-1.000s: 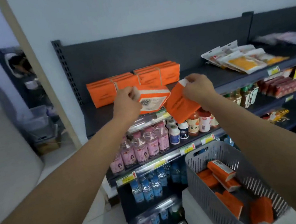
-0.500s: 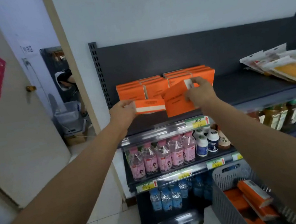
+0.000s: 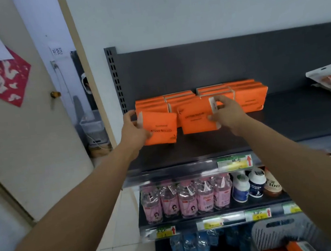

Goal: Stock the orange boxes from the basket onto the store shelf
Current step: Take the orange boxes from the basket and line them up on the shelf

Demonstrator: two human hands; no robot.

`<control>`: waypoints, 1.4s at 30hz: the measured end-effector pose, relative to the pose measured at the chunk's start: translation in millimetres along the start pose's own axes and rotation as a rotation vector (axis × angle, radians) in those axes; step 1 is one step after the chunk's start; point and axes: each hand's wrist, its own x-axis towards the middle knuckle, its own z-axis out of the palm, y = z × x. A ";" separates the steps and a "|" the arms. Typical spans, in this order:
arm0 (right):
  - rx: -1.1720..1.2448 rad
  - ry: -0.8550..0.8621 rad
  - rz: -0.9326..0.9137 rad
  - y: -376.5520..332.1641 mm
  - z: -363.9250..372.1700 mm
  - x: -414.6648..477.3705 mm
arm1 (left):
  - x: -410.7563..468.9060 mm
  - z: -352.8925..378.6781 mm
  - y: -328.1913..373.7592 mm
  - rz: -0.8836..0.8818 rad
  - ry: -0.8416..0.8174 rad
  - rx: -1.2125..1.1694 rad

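Both hands have carried their orange boxes further in over the shelf: left hand grips left box, right hand grips right box, before the stacked boxes.

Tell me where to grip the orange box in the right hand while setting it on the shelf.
Grip the orange box at its right short end, coming from the right as the right hand does: the left side sits close to the other held box.
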 end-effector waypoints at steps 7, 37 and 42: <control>0.004 -0.096 0.038 22.9 13.2 40.5 | 29.4 0.4 -14.9 -0.062 0.082 0.081; -0.310 0.085 0.042 30.6 19.9 58.0 | 51.3 14.0 -14.3 -0.083 0.183 0.308; -0.347 0.139 -0.032 21.0 14.9 27.0 | 18.2 21.9 7.2 0.074 0.215 0.395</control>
